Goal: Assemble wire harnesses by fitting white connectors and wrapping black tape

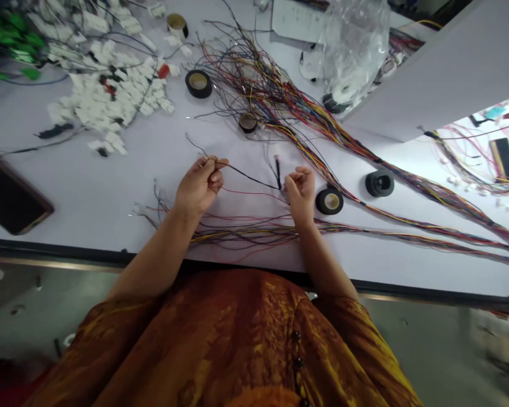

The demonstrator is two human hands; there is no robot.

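Note:
Black wire [254, 178] runs between my two hands above the white table. My left hand [200, 183] is closed in a pinch on it, and a thin loose end sticks out beyond the fingers. My right hand [301, 192] is closed at the wire's other end, its fingertips partly hidden. A thin red wire [254, 193] also stretches from one hand to the other. Just left of my right fingers, a short black taped lead [278, 172] carries a small white connector [276, 154]. A black tape roll [330, 201] lies right beside my right hand.
Bundled coloured wires [322, 127] cross the table to the right, with another bundle [246, 232] under my forearms. White connectors [119, 85] are heaped at upper left. A phone [14, 195], another tape roll [198, 83], a black cylindrical part [379, 183] and a grey panel [441, 68] stand around.

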